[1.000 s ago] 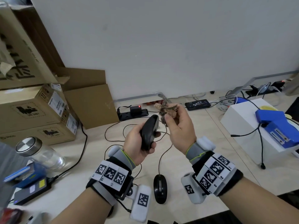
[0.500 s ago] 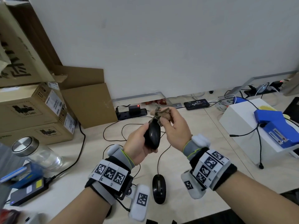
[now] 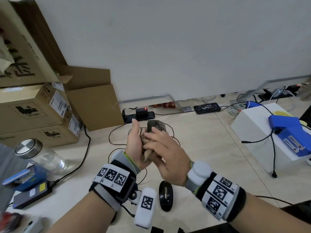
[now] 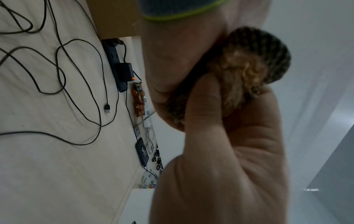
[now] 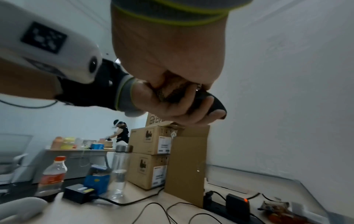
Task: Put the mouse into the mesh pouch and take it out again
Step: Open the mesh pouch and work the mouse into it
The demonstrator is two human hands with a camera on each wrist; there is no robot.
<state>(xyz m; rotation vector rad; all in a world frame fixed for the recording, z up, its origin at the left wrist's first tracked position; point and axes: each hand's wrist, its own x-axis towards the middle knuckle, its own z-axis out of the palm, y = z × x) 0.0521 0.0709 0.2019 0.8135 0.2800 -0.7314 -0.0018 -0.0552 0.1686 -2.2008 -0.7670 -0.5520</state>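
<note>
Since 1 second ago, my hands have closed together and the mouse [image 3: 156, 126] has gone from bare in my left hand [image 3: 134, 145] to mostly wrapped in the mesh pouch [image 3: 146, 153]. Now my left hand cups the mouse with its fingers curled around it, held above the counter [image 3: 210, 148], only the front end poking out past my fingers. My right hand [image 3: 165, 154] pinches the gathered pouch fabric at the near end. I judge insertion nearly finished; seating it fully and taking it out remain. 1 other mouse [image 3: 165, 195] lies on the counter below.
</note>
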